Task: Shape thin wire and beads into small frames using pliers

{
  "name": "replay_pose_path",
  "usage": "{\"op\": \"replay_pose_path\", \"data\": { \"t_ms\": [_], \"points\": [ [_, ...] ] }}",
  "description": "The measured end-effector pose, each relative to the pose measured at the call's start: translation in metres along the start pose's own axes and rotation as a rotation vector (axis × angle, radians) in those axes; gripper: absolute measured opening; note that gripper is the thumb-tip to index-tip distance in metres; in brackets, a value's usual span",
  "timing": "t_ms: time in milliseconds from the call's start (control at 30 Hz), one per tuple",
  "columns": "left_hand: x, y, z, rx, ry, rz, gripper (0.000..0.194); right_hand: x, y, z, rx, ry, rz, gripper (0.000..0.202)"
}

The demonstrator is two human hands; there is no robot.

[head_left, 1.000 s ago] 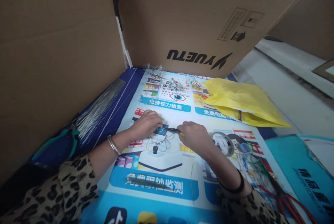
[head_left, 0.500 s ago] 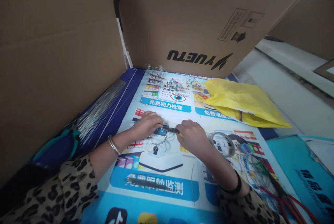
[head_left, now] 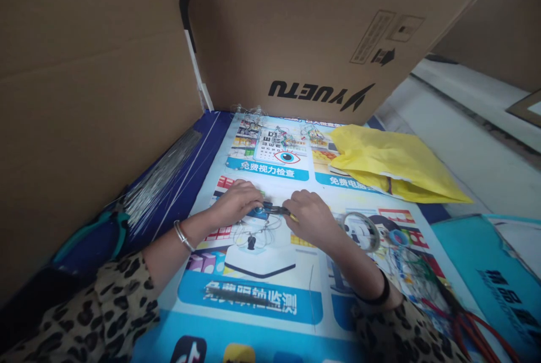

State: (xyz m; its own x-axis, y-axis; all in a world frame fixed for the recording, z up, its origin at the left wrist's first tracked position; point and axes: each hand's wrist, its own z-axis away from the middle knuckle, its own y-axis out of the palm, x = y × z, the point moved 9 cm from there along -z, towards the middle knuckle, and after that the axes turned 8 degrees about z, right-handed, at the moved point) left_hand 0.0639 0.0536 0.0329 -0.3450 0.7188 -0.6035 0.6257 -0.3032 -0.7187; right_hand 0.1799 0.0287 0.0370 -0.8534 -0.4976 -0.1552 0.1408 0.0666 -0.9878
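Note:
My right hand (head_left: 313,219) is wrapped round a pair of pliers (head_left: 276,209) with yellow on the handles, the dark jaws pointing left. At the jaw tips, my left hand (head_left: 239,202) pinches with thumb and fingers closed; it seems to hold part of a thin wire piece. That wire piece (head_left: 257,239) has loops and small beads and hangs just below the jaws, over the printed sheet. The exact spot where wire, fingertips and jaws meet is too small to make out.
Cardboard walls (head_left: 321,30) stand behind and at left. A bundle of thin wires (head_left: 164,168) and teal-handled pliers (head_left: 93,233) lie left. At right are a yellow bag (head_left: 393,163), a tape roll (head_left: 361,231), tangled wire pieces (head_left: 409,270) and a red-handled tool (head_left: 473,329). More wire pieces (head_left: 253,118) lie at the back.
The view has shifted slightly. Both hands stay almost where they were, and the pliers' jaws look a little further apart now.

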Motion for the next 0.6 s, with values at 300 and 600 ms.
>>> {"op": "replay_pose_path", "data": {
  "t_ms": [300,600],
  "points": [
    [-0.0023,0.0013,0.0003,0.018,0.032,0.021,0.018,0.0041,-0.0006,-0.0016,-0.039,-0.048,0.037,0.015],
    [-0.0016,0.0031,0.0004,0.035,0.038,0.015,0.02,0.0059,-0.0019,-0.0001,-0.113,-0.094,0.068,0.011]
  ]
}}
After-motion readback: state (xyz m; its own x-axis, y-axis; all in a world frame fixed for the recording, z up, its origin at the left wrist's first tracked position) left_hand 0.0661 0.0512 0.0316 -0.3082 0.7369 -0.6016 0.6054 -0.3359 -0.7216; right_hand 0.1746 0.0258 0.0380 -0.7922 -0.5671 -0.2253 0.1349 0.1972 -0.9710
